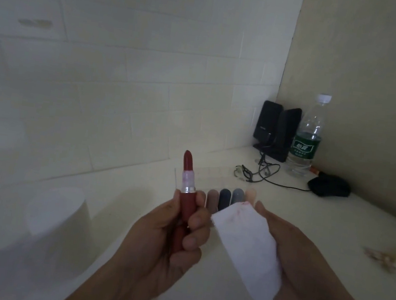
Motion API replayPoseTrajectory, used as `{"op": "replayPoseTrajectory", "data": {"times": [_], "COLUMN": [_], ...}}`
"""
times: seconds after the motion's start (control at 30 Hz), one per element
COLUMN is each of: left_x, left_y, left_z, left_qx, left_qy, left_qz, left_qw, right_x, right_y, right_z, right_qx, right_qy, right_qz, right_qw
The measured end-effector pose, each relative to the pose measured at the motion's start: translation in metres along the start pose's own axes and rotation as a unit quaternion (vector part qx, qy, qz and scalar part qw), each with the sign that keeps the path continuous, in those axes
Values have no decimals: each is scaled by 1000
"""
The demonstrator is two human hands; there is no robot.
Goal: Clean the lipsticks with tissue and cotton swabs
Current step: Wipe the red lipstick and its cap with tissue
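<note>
**While I hold the lipstick up, the tissue sits in my other palm**

With its red bullet wound out and pointing up, the lipstick point(185, 199) stands upright in my left hand point(162, 240), whose fingers are curled round the dark red barrel and grip it. My right hand point(303, 259) lies palm up just to the right of it, holding a folded white tissue point(246, 246); the tissue drapes across the palm and hangs off its near edge. How firmly those fingers close I cannot tell, since the tissue covers most of them. Faint pink smears mark the far corner of the tissue.

Just beyond my hands, a row of more lipsticks point(232, 199) in brown, dark blue, grey and peach stands in a clear holder on the pale table point(334, 218). To the left, near me, stands a roll of white paper point(57, 214), blurred. At the far right corner of the table sit two black speakers point(276, 130) with a tangle of wire in front, a water bottle point(308, 136) with a green label just right of them, and a black mouse point(329, 187) nearer to me. Something pale and blurred lies at the right edge.
</note>
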State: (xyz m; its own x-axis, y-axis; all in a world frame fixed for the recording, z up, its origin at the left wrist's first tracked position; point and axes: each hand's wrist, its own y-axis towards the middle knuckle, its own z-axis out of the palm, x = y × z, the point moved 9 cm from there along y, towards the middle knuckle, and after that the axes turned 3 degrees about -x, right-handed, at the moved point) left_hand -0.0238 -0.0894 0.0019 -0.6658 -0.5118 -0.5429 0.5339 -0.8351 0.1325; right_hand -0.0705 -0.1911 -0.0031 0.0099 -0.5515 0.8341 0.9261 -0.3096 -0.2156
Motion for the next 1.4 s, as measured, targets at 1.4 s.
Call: {"op": "replayPoseTrajectory", "data": {"times": [1.4], "left_x": [16], "left_y": [26], "left_z": [13], "left_qx": [-91], "left_qy": [445], "left_qz": [94], "left_qw": [886], "right_x": [148], "right_y": [-8], "right_z": [-214], "right_qx": [-126], "right_qy": [-826], "right_qz": [-290], "right_qw": [467]}}
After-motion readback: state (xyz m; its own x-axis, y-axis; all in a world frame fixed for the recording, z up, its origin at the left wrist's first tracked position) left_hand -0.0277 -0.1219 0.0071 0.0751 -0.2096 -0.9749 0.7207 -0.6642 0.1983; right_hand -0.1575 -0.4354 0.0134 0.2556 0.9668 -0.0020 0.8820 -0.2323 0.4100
